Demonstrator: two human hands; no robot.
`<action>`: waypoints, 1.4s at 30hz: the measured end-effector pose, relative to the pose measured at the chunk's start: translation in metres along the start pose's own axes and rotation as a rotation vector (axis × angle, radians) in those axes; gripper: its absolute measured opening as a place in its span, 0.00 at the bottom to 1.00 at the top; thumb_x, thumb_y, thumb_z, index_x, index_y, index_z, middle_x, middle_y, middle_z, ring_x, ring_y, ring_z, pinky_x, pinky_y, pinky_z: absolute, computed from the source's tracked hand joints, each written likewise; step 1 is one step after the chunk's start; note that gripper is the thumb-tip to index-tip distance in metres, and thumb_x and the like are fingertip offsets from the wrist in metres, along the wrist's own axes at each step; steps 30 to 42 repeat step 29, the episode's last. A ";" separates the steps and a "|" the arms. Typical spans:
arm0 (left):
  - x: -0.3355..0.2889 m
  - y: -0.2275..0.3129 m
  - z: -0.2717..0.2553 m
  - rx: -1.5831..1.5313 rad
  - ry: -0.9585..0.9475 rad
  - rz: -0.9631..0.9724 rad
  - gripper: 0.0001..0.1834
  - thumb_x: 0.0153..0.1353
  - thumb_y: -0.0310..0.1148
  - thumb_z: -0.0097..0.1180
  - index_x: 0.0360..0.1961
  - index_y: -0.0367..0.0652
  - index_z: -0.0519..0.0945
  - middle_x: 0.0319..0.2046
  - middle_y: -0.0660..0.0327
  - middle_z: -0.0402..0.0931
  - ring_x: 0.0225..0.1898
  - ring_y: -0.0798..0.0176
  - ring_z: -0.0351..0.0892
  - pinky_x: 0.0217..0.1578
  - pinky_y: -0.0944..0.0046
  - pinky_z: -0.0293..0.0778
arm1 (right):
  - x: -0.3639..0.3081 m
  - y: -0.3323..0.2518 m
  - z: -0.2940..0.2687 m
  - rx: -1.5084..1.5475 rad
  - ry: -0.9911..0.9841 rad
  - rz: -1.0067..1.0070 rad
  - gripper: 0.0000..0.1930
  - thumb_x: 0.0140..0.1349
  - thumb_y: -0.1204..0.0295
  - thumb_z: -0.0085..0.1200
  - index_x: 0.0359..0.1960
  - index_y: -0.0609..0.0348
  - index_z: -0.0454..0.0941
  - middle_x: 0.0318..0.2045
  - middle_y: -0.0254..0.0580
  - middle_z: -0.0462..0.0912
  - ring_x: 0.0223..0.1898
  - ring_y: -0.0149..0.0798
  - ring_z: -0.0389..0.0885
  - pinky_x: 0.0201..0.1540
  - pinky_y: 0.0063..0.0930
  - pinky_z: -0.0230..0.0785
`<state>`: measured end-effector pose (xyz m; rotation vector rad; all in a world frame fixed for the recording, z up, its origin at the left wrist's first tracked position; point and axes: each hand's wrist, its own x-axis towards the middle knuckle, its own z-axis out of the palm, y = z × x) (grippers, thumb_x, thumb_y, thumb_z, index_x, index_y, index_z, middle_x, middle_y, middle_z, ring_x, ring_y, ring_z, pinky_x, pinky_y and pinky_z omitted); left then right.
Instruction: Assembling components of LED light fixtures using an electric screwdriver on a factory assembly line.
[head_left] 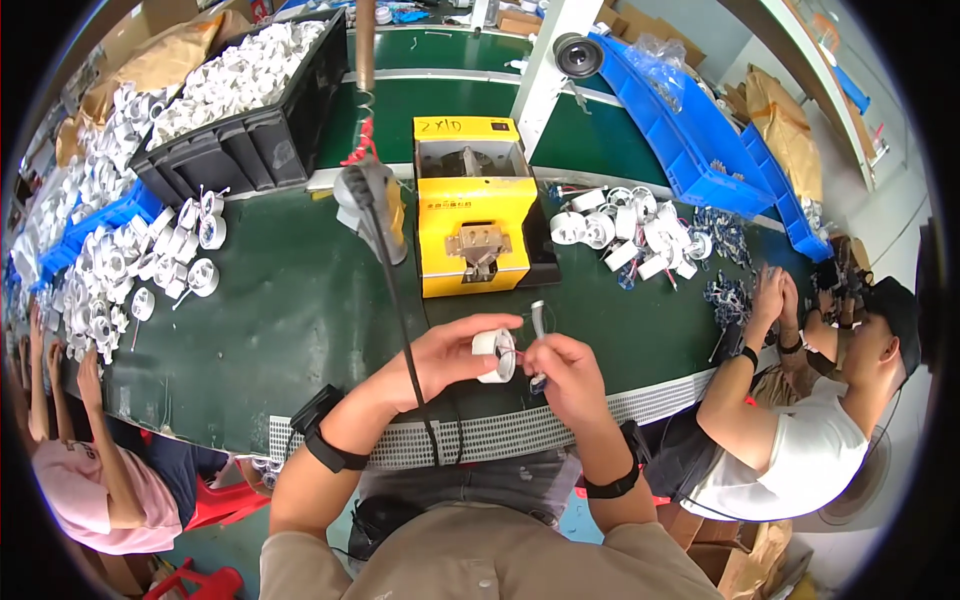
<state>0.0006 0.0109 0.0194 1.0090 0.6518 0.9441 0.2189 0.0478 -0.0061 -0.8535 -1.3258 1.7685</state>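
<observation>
My left hand (436, 362) is closed round a short white plastic ring-shaped housing (487, 357), its open side facing right. Thin reddish wires run out of that housing to my right hand (568, 376), whose fingers are pinched on them. A small dark-blue piece (538, 383) shows just under those fingertips, too small to make out. Above the right fingertips stands a short grey strip (538, 318); whether the hand holds it I cannot tell. Both hands are over the near edge of the green work surface (290, 300).
A yellow box-shaped machine (475, 225) stands ahead, with a hanging electric screwdriver (372, 205) and its black cable at its left. White housings (640, 230) pile up on the right and left. Co-workers sit on both sides. A black crate (240, 140) and blue bins (690, 150) stand farther back.
</observation>
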 end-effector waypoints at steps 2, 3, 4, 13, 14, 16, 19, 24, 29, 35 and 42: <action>0.001 0.004 0.003 -0.202 0.080 -0.094 0.26 0.64 0.33 0.52 0.62 0.37 0.66 0.50 0.59 0.74 0.52 0.64 0.74 0.54 0.62 0.69 | -0.002 -0.005 0.008 -0.053 0.051 -0.065 0.08 0.61 0.74 0.55 0.24 0.64 0.78 0.25 0.36 0.75 0.30 0.30 0.70 0.37 0.25 0.62; 0.001 0.003 0.003 -0.203 0.080 -0.099 0.26 0.64 0.33 0.52 0.62 0.37 0.66 0.50 0.59 0.74 0.52 0.64 0.74 0.54 0.62 0.69 | -0.003 -0.010 0.010 -0.049 0.054 -0.061 0.08 0.61 0.74 0.55 0.24 0.64 0.78 0.25 0.36 0.75 0.30 0.30 0.70 0.37 0.25 0.62; 0.000 0.001 0.003 -0.254 0.086 -0.099 0.26 0.65 0.35 0.51 0.62 0.37 0.66 0.49 0.59 0.74 0.51 0.63 0.75 0.52 0.62 0.71 | -0.004 -0.014 0.012 -0.225 -0.010 -0.146 0.08 0.58 0.75 0.56 0.22 0.64 0.77 0.25 0.35 0.73 0.30 0.31 0.69 0.36 0.25 0.62; 0.006 -0.009 -0.002 -0.369 0.126 -0.097 0.23 0.71 0.42 0.42 0.60 0.39 0.69 0.44 0.61 0.76 0.44 0.68 0.76 0.47 0.65 0.74 | -0.001 -0.022 0.030 -0.619 -0.024 -0.281 0.08 0.53 0.77 0.59 0.22 0.66 0.73 0.27 0.38 0.70 0.28 0.33 0.68 0.30 0.26 0.59; 0.006 -0.009 -0.001 -0.370 0.127 -0.098 0.23 0.71 0.42 0.42 0.60 0.39 0.69 0.44 0.61 0.76 0.44 0.68 0.76 0.47 0.65 0.74 | -0.001 -0.023 0.031 -0.618 -0.025 -0.280 0.08 0.53 0.77 0.59 0.22 0.66 0.73 0.27 0.38 0.70 0.28 0.33 0.68 0.30 0.26 0.59; 0.006 -0.006 0.003 -0.345 0.229 -0.085 0.22 0.70 0.39 0.45 0.60 0.38 0.69 0.45 0.61 0.76 0.45 0.68 0.76 0.48 0.66 0.73 | -0.001 -0.027 0.035 -0.582 -0.025 -0.201 0.08 0.54 0.77 0.58 0.22 0.66 0.72 0.27 0.39 0.69 0.28 0.33 0.68 0.30 0.25 0.59; 0.007 -0.006 0.000 -0.309 0.243 -0.083 0.22 0.68 0.37 0.47 0.59 0.38 0.69 0.45 0.61 0.76 0.46 0.69 0.76 0.49 0.66 0.73 | -0.003 -0.024 0.030 -0.675 0.011 -0.259 0.09 0.55 0.77 0.56 0.21 0.66 0.70 0.28 0.39 0.69 0.28 0.33 0.67 0.31 0.25 0.59; 0.008 -0.014 -0.001 -0.276 0.199 -0.090 0.22 0.68 0.37 0.49 0.59 0.38 0.70 0.45 0.61 0.76 0.46 0.70 0.76 0.49 0.68 0.72 | -0.001 -0.028 0.038 -0.637 -0.051 -0.264 0.09 0.56 0.77 0.56 0.22 0.65 0.70 0.30 0.39 0.68 0.30 0.34 0.67 0.32 0.26 0.60; 0.008 -0.013 -0.002 -0.302 0.195 -0.124 0.23 0.67 0.39 0.49 0.60 0.38 0.69 0.47 0.59 0.76 0.48 0.65 0.76 0.51 0.62 0.71 | -0.001 -0.025 0.036 -0.652 -0.081 -0.313 0.09 0.57 0.75 0.57 0.23 0.65 0.71 0.31 0.39 0.68 0.31 0.36 0.67 0.34 0.28 0.61; 0.008 -0.013 -0.002 -0.302 0.195 -0.124 0.23 0.67 0.39 0.49 0.60 0.38 0.69 0.47 0.59 0.76 0.48 0.65 0.76 0.51 0.62 0.71 | -0.001 -0.025 0.036 -0.652 -0.081 -0.313 0.09 0.57 0.75 0.57 0.23 0.65 0.71 0.31 0.39 0.68 0.31 0.36 0.67 0.34 0.28 0.61; 0.008 -0.013 -0.002 -0.302 0.195 -0.124 0.23 0.67 0.39 0.49 0.60 0.38 0.69 0.47 0.59 0.76 0.48 0.65 0.76 0.51 0.62 0.71 | -0.001 -0.025 0.036 -0.652 -0.081 -0.313 0.09 0.57 0.75 0.57 0.23 0.65 0.71 0.31 0.39 0.68 0.31 0.36 0.67 0.34 0.28 0.61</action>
